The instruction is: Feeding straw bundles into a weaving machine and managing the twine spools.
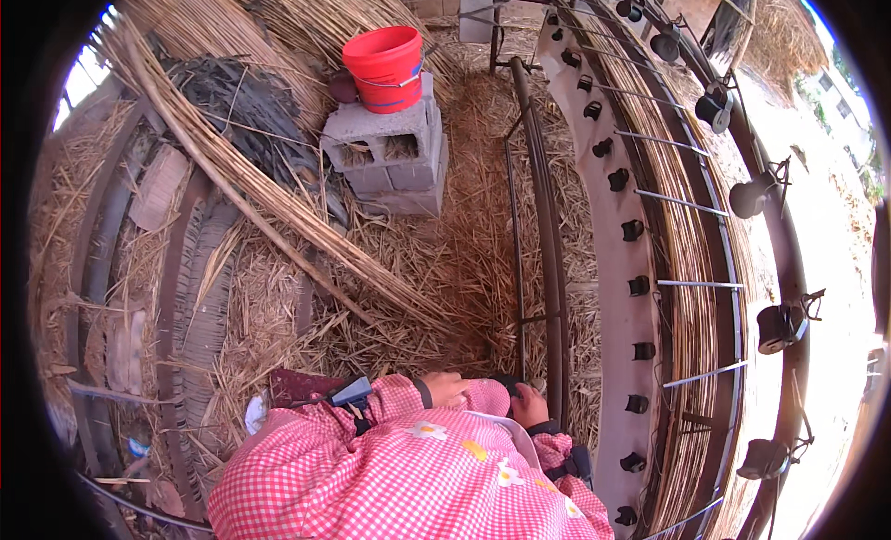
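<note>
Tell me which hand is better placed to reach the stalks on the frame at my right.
Probably your right hand: it is nearer the stalks, just left of the dark metal rail in this view. Your left hand lies farther from them.

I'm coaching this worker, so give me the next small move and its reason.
Probably reach the left hand forward to the stalks: their near ends lie ahead of it, and neither it nor the right hand visibly holds one.
</note>
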Demonstrator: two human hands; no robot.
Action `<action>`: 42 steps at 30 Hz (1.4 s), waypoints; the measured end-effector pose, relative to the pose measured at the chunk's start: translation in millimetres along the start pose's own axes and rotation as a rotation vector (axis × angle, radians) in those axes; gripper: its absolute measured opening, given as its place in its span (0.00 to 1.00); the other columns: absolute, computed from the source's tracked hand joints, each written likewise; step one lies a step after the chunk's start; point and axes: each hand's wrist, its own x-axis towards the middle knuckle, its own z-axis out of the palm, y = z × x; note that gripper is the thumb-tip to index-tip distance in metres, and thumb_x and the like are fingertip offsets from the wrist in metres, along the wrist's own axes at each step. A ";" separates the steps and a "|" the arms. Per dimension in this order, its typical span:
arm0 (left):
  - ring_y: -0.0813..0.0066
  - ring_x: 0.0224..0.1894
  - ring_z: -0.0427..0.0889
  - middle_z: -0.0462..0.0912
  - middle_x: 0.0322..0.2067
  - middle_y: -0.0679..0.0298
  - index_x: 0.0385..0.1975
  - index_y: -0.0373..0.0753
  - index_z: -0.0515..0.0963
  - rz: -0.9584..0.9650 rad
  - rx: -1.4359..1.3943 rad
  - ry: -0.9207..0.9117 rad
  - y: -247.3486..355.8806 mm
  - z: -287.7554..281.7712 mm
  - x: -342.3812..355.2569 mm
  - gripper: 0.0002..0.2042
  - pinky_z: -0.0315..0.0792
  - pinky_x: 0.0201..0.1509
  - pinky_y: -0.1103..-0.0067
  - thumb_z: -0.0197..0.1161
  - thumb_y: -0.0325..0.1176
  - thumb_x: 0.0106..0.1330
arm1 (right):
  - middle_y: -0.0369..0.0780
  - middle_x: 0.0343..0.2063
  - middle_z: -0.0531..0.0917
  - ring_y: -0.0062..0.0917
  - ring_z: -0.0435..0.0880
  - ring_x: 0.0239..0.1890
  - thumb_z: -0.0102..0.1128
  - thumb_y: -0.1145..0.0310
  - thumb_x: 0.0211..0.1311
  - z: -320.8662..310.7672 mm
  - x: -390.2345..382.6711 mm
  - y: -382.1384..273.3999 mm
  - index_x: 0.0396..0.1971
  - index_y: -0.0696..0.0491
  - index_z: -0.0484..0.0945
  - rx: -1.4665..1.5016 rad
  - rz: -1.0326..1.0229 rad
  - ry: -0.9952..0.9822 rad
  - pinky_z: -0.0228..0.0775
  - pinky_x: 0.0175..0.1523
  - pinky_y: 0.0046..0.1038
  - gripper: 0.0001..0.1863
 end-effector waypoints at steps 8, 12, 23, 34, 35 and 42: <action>0.61 0.34 0.72 0.70 0.30 0.58 0.31 0.39 0.69 -0.211 -0.041 0.262 -0.3 -83.0 23.0 0.09 0.67 0.38 0.71 0.51 0.35 0.53 | 0.44 0.28 0.78 0.29 0.78 0.32 0.54 0.70 0.46 -29.7 102.6 -23.5 0.36 0.56 0.72 0.197 -0.027 0.022 0.68 0.37 0.24 0.14; 0.61 0.35 0.71 0.70 0.29 0.58 0.29 0.38 0.70 -0.209 -0.096 0.531 -42.0 -138.7 50.1 0.07 0.66 0.39 0.72 0.51 0.33 0.53 | 0.43 0.28 0.78 0.27 0.78 0.31 0.54 0.66 0.46 -20.5 145.9 -22.2 0.35 0.55 0.73 0.163 0.046 -0.072 0.69 0.37 0.24 0.14; 0.59 0.42 0.69 0.69 0.37 0.57 0.34 0.39 0.68 -0.293 0.128 0.986 -292.3 -429.3 275.3 0.12 0.64 0.46 0.72 0.56 0.28 0.47 | 0.50 0.29 0.77 0.42 0.75 0.36 0.47 0.63 0.48 -3.1 386.8 -15.6 0.36 0.53 0.73 -0.230 0.231 -0.559 0.66 0.42 0.34 0.16; 0.57 0.58 0.50 0.54 0.53 0.54 0.45 0.43 0.65 -0.377 0.435 0.550 -389.1 -450.7 298.4 0.25 0.46 0.59 0.66 0.58 0.39 0.44 | 0.41 0.24 0.77 0.21 0.77 0.26 0.49 0.65 0.50 61.1 639.7 4.2 0.39 0.57 0.70 0.225 0.409 -0.090 0.69 0.32 0.23 0.17; 0.56 0.58 0.50 0.54 0.54 0.54 0.44 0.42 0.66 -0.396 0.431 0.541 -388.0 -452.8 297.3 0.24 0.46 0.59 0.65 0.59 0.39 0.43 | 0.42 0.25 0.77 0.24 0.77 0.28 0.49 0.65 0.49 72.6 651.1 11.3 0.39 0.57 0.71 0.208 0.442 -0.148 0.69 0.34 0.24 0.17; 0.53 0.55 0.54 0.57 0.52 0.53 0.37 0.41 0.71 -0.509 0.488 0.471 -379.8 -458.4 296.4 0.21 0.48 0.57 0.62 0.58 0.38 0.39 | 0.48 0.33 0.76 0.40 0.74 0.39 0.49 0.63 0.45 193.6 707.6 73.2 0.35 0.52 0.74 -0.060 0.635 -0.425 0.65 0.44 0.32 0.16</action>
